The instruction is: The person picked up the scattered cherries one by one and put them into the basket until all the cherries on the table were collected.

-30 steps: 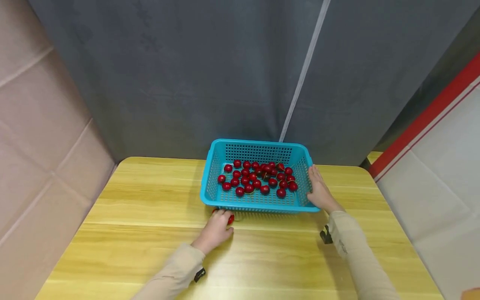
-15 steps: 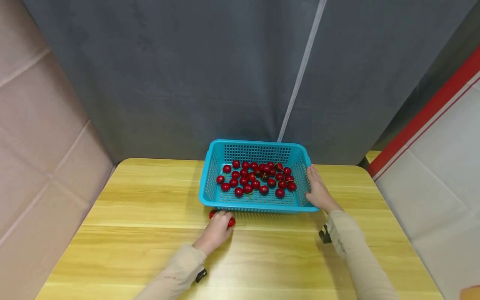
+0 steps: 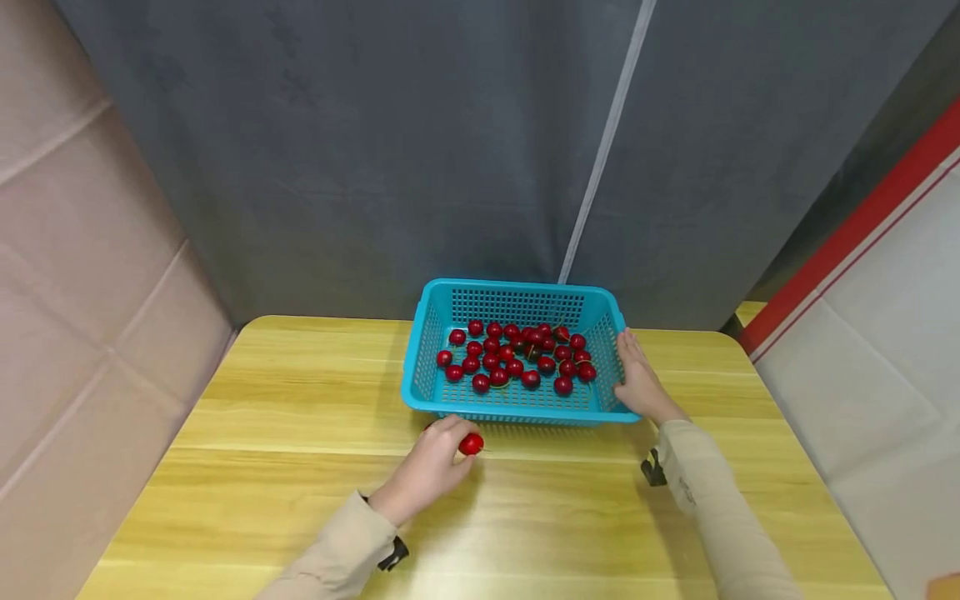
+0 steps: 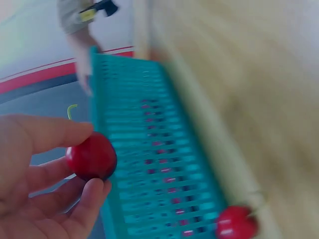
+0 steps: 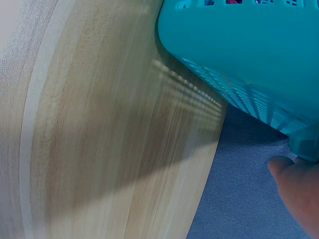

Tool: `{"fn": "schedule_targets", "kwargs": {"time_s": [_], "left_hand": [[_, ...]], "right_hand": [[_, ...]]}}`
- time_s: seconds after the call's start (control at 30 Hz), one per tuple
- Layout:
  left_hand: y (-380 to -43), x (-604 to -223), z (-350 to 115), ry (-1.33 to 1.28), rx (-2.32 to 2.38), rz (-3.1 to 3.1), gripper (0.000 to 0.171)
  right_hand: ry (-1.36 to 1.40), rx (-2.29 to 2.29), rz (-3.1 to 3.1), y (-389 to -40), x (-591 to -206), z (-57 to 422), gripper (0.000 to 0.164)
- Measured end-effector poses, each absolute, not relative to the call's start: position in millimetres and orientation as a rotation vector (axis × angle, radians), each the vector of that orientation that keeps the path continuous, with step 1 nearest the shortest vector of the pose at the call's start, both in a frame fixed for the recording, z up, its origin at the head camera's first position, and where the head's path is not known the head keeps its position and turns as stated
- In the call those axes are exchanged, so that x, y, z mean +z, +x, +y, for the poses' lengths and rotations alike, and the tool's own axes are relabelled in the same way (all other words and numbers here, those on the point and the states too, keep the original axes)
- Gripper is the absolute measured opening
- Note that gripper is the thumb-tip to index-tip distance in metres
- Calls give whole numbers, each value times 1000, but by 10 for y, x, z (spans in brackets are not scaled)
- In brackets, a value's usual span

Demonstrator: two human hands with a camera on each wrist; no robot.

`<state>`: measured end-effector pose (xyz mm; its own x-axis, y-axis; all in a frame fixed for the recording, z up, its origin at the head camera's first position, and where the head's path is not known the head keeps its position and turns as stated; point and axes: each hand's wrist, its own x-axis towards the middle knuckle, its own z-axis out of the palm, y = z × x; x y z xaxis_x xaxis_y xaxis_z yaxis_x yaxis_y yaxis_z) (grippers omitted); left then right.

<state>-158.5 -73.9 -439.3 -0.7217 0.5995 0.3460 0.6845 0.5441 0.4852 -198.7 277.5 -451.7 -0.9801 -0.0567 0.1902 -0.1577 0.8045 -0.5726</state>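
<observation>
A blue plastic basket (image 3: 495, 414) holds many dark red cherries (image 3: 506, 353). Just in front of its near wall, my left hand (image 3: 429, 467) pinches a cherry (image 4: 92, 157) between thumb and fingers. In the head view that held cherry (image 3: 471, 444) shows at the fingertips, its thin stem pointing right. Another cherry (image 4: 237, 222) lies on the table close to the basket's foot, and my left hand almost wholly covers it in the head view. My right hand (image 3: 641, 383) rests along the basket's right end with straight fingers; only the thumb side (image 5: 299, 191) appears in the right wrist view.
The basket stands near the far edge of a light wooden table (image 3: 285, 400). A dark grey curtain (image 3: 375, 167) hangs behind. Pale panels (image 3: 97, 275) rise at the left, and a white wall with a red stripe (image 3: 862, 217) stands at the right.
My left hand has closed on a cherry and shifted a little to the right with it. The right hand and the basket stay in place.
</observation>
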Motion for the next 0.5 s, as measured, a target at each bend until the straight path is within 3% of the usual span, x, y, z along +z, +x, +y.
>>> {"fn": "schedule_targets", "kwargs": {"time_s": [0.2,0.5], "left_hand": [[-1720,-4020,-720,-1090,-950,-2624,28],[-2313,-3808,-623,-944,-966,-2700,28]], "right_hand": [[243,955,-2753,-1957,-4542,2779,84],[150,926,-2847,-2001,-4530,2786,84]]}}
